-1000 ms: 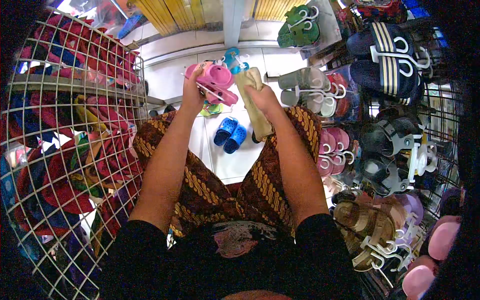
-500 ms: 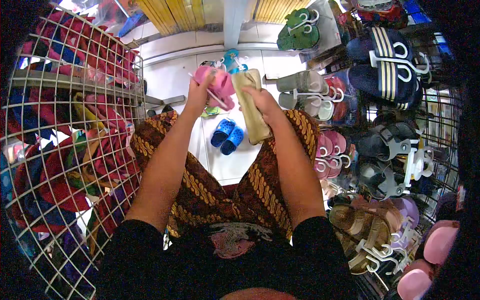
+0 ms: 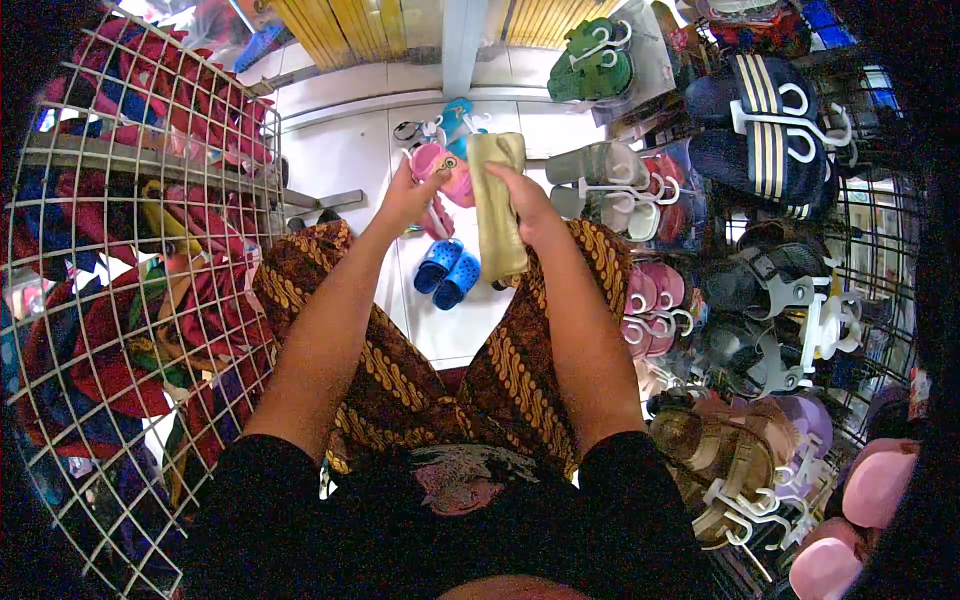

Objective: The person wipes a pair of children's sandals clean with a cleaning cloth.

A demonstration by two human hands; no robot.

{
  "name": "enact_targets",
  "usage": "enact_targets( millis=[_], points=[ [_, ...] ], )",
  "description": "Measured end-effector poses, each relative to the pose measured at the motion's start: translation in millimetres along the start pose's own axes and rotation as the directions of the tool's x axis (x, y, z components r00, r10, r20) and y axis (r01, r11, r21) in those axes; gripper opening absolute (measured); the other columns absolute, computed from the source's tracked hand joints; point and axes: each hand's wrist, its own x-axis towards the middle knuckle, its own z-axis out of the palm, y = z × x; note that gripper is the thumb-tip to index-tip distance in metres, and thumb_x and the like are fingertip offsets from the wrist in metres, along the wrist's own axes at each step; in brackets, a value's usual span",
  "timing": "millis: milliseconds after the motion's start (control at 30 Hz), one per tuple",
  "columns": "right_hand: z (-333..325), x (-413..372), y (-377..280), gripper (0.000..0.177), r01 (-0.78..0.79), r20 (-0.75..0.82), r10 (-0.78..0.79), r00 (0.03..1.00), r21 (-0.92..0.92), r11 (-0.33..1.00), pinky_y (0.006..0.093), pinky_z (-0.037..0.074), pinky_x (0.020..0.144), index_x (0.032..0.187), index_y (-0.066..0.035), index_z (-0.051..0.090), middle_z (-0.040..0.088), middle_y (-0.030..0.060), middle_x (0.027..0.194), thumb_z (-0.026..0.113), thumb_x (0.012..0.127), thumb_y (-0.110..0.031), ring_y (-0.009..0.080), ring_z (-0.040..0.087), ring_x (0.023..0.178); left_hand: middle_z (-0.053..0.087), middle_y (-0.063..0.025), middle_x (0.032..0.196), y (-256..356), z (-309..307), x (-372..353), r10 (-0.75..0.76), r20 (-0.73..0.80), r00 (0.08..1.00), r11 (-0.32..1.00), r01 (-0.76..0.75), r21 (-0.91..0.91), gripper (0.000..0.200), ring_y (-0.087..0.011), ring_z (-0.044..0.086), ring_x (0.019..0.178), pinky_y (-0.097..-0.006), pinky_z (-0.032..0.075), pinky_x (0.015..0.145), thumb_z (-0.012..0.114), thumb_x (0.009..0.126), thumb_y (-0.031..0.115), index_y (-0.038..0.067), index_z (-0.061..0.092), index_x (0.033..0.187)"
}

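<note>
Pink shoes (image 3: 457, 187) are gripped in left hand (image 3: 403, 200), above floor (image 3: 440, 335). Folded cloth (image 3: 499, 235) is held in right hand (image 3: 528, 208), long axis pointing away from body, just right of shoes; contact cannot be told.

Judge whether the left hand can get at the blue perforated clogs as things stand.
Probably not straight away: the left hand holds pink plastic footwear. Otherwise the way seems free; the blue perforated clogs lie in view on white floor tiles.
</note>
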Motion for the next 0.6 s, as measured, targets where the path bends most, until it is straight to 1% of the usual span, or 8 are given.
enact_targets(
  millis=[133, 167, 267, 333, 400, 467, 533, 600],
  points=[
    [18, -16, -4, 0.040, -0.011, 0.084, 0.017, 0.996, -0.072, 0.997, 0.0348, 0.057, 0.065, 0.111, 0.000, 0.063, 0.071, 0.0134, 0.093, 0.056, 0.094, -0.035, 0.0229, 0.069, 0.074, 0.069, -0.0127, 0.089, -23, 0, 10, 0.322, -0.093, 0.942, 0.894, -0.270, 0.358, 0.050, -0.0225, 0.066, 0.075, -0.0365, 0.053, 0.068, 0.079, 0.079, 0.033, 0.001, 0.056, 0.110],
    [15, -16, -4, 0.040, -0.036, 0.117, 0.047, 0.992, -0.093, 0.995, 0.0349, 0.057, 0.065, 0.111, 0.000, 0.063, 0.071, 0.0141, 0.094, 0.055, 0.094, -0.035, 0.0234, 0.069, 0.075, 0.068, -0.0163, 0.083, -25, 2, 10, 0.406, -0.099, 0.908, 0.880, -0.359, 0.310, 0.051, -0.0232, 0.067, 0.075, -0.0361, 0.053, 0.069, 0.081, 0.075, 0.036, 0.000, 0.059, 0.105],
    [7, -17, -6, 0.042, -0.088, 0.166, 0.106, 0.980, -0.111, 0.990, 0.0334, 0.057, 0.065, 0.118, -0.003, 0.058, 0.070, 0.0149, 0.098, 0.054, 0.095, -0.037, 0.0243, 0.070, 0.082, 0.068, -0.0132, 0.089, -24, -5, 6, 0.291, -0.043, 0.956, 0.844, -0.235, 0.482, 0.047, -0.0226, 0.067, 0.083, -0.0360, 0.054, 0.071, 0.077, 0.080, 0.032, 0.001, 0.058, 0.109],
    [8, -19, -8, 0.044, -0.065, 0.147, 0.071, 0.987, -0.044, 0.997, 0.0330, 0.057, 0.065, 0.122, -0.004, 0.056, 0.070, 0.0149, 0.097, 0.054, 0.095, -0.039, 0.0250, 0.070, 0.084, 0.067, -0.0110, 0.096, -20, -5, 8, 0.141, -0.070, 0.987, 0.988, -0.137, 0.065, 0.043, -0.0218, 0.066, 0.089, -0.0359, 0.054, 0.074, 0.073, 0.084, 0.029, 0.002, 0.056, 0.113],
    [10, -21, -10, 0.044, 0.013, 0.083, -0.018, 0.996, 0.056, 0.998, 0.0339, 0.057, 0.065, 0.122, -0.004, 0.056, 0.070, 0.0146, 0.094, 0.054, 0.095, -0.038, 0.0259, 0.070, 0.083, 0.065, -0.0092, 0.103, -11, 3, 8, 0.000, -0.089, 0.996, 0.950, -0.028, -0.310, 0.041, -0.0205, 0.064, 0.094, -0.0352, 0.054, 0.076, 0.070, 0.088, 0.026, 0.002, 0.054, 0.118],
    [-14, 12, 1, 0.041, 0.100, -0.121, -0.089, 0.989, 0.096, 0.990, 0.0368, 0.057, 0.064, 0.110, -0.003, 0.062, 0.070, 0.0130, 0.087, 0.062, 0.091, -0.039, 0.0259, 0.069, 0.072, 0.062, -0.0078, 0.110, 17, -2, 0, -0.137, -0.077, 0.988, 0.819, 0.070, -0.569, 0.041, -0.0187, 0.062, 0.099, -0.0338, 0.054, 0.078, 0.067, 0.090, 0.023, 0.002, 0.051, 0.122],
    [4, -6, 0, 0.039, 0.232, -0.252, -0.305, 0.919, -0.279, 0.932, 0.0351, 0.055, 0.063, 0.102, 0.000, 0.066, 0.069, 0.0119, 0.084, 0.066, 0.088, -0.037, 0.0213, 0.067, 0.069, 0.061, -0.0083, 0.112, 17, -12, 7, -0.011, -0.124, 0.992, 0.870, -0.052, -0.491, 0.045, -0.0160, 0.061, 0.097, -0.0314, 0.053, 0.079, 0.068, 0.089, 0.024, 0.002, 0.050, 0.124],
    [-27, 23, 22, 0.040, 0.159, -0.285, -0.383, 0.879, -0.581, 0.798, 0.0343, 0.053, 0.061, 0.100, 0.002, 0.066, 0.068, 0.0112, 0.083, 0.067, 0.087, -0.036, 0.0190, 0.065, 0.067, 0.062, -0.0081, 0.110, -3, -17, 17, 0.109, -0.238, 0.965, 0.940, -0.178, -0.291, 0.046, -0.0154, 0.061, 0.096, -0.0309, 0.053, 0.080, 0.069, 0.088, 0.025, 0.002, 0.050, 0.123]
  ],
)
